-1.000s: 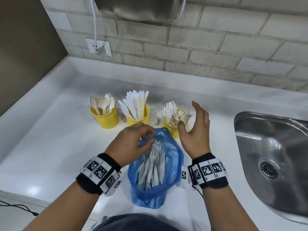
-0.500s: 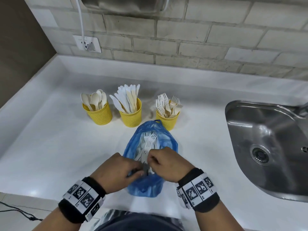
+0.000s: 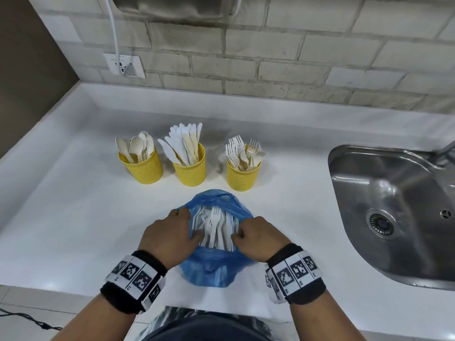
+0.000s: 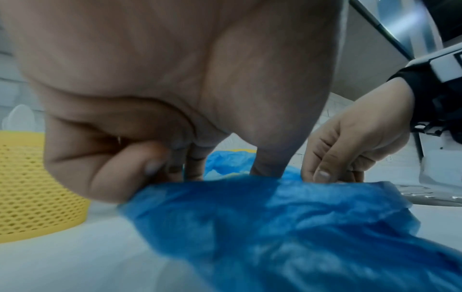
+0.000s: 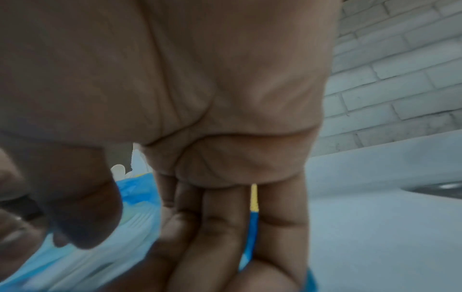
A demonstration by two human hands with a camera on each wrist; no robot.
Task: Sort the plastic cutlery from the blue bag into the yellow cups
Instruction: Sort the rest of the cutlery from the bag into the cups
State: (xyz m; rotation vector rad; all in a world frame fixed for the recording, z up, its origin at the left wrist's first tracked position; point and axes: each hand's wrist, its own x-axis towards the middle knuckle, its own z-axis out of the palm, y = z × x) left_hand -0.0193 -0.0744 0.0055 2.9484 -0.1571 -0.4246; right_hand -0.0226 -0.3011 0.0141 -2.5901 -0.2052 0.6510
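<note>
A blue plastic bag [image 3: 211,267] lies on the white counter, its mouth spread wide. Several white plastic forks [image 3: 216,227] show inside it. My left hand [image 3: 170,237] grips the left edge of the bag's mouth and my right hand [image 3: 256,238] grips the right edge. In the left wrist view both hands [image 4: 332,158] pinch the blue bag [image 4: 275,227]. Behind the bag stand three yellow mesh cups: one with spoons [image 3: 144,166], one with knives [image 3: 190,168], one with forks [image 3: 242,174].
A steel sink [image 3: 394,212] is set into the counter on the right. A brick wall with a socket [image 3: 125,66] and a white cable runs along the back. A dark wall bounds the left side.
My right hand came down from the fork cup to the bag. Both hands met at the bag's near end, then pulled apart, spreading its mouth open.
</note>
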